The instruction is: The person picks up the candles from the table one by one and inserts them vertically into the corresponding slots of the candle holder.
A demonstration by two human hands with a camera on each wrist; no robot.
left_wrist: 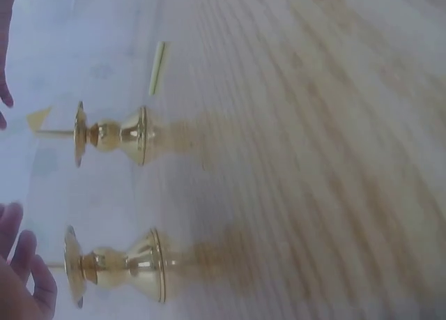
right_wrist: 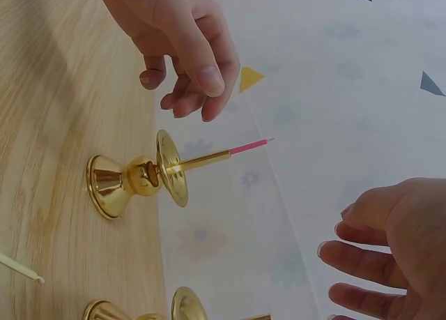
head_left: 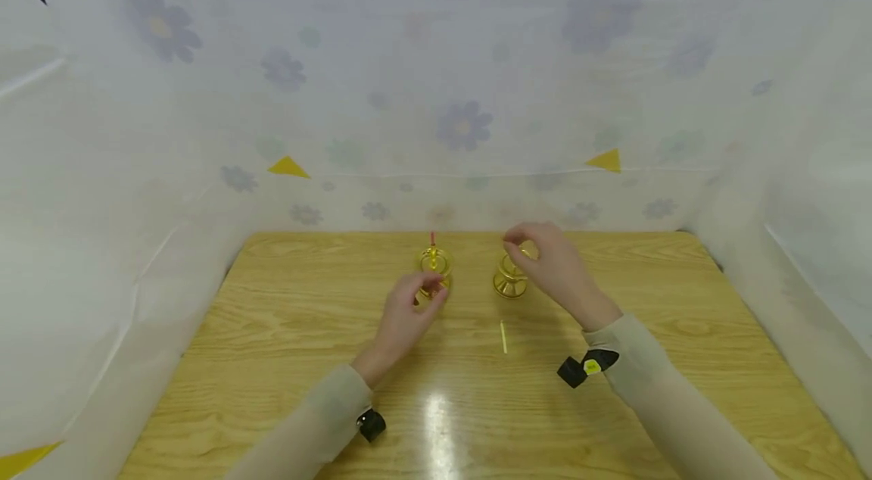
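Two gold candlesticks stand on the wooden table [head_left: 286,359]. The left candlestick [head_left: 434,266] [right_wrist: 136,179] carries a thin pink candle [head_left: 432,239] [right_wrist: 247,147]. My left hand [head_left: 425,297] [right_wrist: 185,97] hovers just in front of it, fingers loosely curled and holding nothing. Over the top of the right candlestick [head_left: 509,279] [left_wrist: 111,134] my right hand [head_left: 521,249] [right_wrist: 348,254] hangs with relaxed, spread fingers, also without anything in it. A thin yellow candle [head_left: 503,336] [left_wrist: 157,67] lies flat on the table in front of the right candlestick.
White flower-print sheeting [head_left: 463,124] walls the table at the back and both sides. Bare wood stretches left, right and toward me. Each of my wrists carries a black camera [head_left: 586,368].
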